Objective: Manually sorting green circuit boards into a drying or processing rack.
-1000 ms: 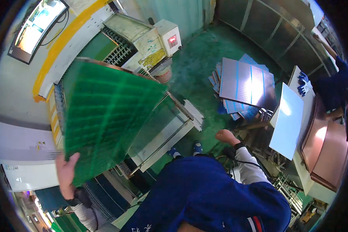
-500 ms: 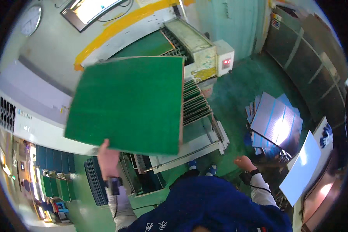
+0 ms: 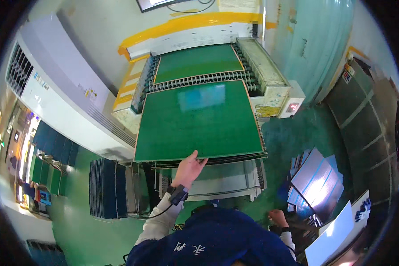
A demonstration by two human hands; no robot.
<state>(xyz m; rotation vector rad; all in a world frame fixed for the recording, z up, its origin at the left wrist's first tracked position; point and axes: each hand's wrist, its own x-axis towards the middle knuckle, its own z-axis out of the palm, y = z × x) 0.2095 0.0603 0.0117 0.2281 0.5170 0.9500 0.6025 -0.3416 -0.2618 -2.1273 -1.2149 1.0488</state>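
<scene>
Green panel [image 3: 195, 126], a flat board with a glossy face, lies nearly level in front of the roller machine [image 3: 267, 66], its far edge close to the rollers [image 3: 199, 81] (whether it rests on them we cannot tell). Our left hand [image 3: 189, 169] has the near edge pinched, thumb on top and the other fingers mostly hidden at the rim. We judge the board stiff and thin, of modest weight for its breadth, and likely to tip if held at one spot only; its shiny coating looks easy to scratch, so we would grasp the edges, near the middle of a side, and leave the face alone. Our right hand [image 3: 277, 218] hangs apart, with nothing visible in it; how far it is closed we cannot tell. Beyond the far edge a second green board [image 3: 199, 62] lies on the rollers. Below the near edge stands a pale rack [image 3: 221, 194]; to its left are upright dark panels [image 3: 104, 188], and to the right a fanned stack of silvery sheets [image 3: 314, 173] sits low
</scene>
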